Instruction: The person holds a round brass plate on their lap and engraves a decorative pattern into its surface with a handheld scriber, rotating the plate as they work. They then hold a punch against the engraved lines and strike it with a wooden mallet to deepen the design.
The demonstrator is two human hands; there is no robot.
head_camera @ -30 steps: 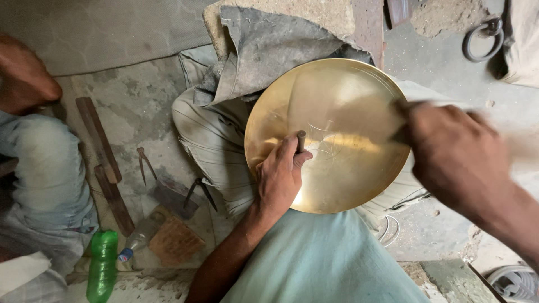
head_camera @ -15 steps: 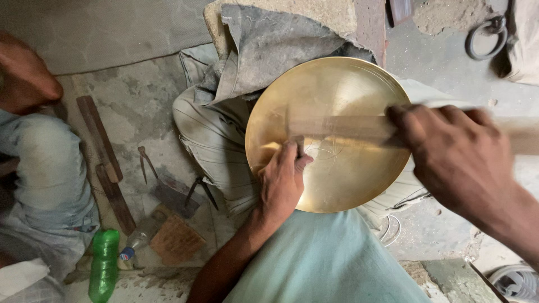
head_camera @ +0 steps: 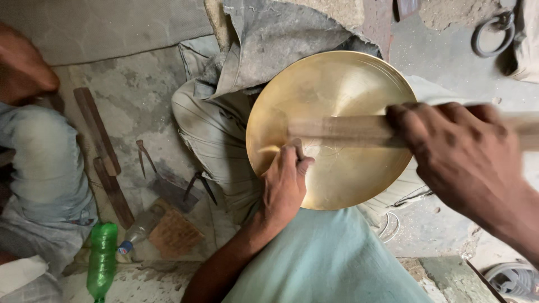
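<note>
A large round brass dish [head_camera: 359,84] rests tilted on my lap. My left hand [head_camera: 285,185] presses on its near left rim, fingers bent against the metal, with something small and dark under the fingertips. My right hand [head_camera: 463,154] is closed around a long wooden stick [head_camera: 342,128] that lies blurred across the middle of the dish from the right. Fine scratched lines show in the dish near my left fingers.
Another person's knee and hand [head_camera: 25,73] are at the left edge. On the concrete floor lie wooden bars [head_camera: 101,140], metal compasses [head_camera: 147,157], pliers [head_camera: 199,182], a green plastic bottle [head_camera: 102,259] and a brown pad [head_camera: 175,233]. A metal ring [head_camera: 494,31] lies top right.
My right hand has pushed the wooden stick leftward across the dish, from its right rim toward my left hand. My left hand has stayed on the rim.
</note>
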